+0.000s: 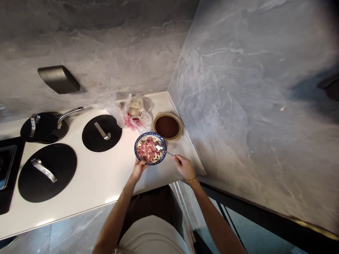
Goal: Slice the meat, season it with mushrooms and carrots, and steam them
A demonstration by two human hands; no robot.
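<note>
A blue-rimmed bowl (137, 155) of pink minced meat and pale slices rests on the white counter (106, 176) near the corner. My left hand (138, 170) grips the bowl's near rim. My right hand (184, 166), with a gold bangle at the wrist, pinches the handle of a metal spoon (161, 148) whose head lies in the bowl's right side.
A brown-glazed clay dish (167, 126) stands behind the bowl by the wall. Crumpled plastic bags (132, 113) with food lie to its left. Three black lids with metal handles (101, 132) (47, 172) (43, 126) cover the counter's left part. Grey stone walls close the corner.
</note>
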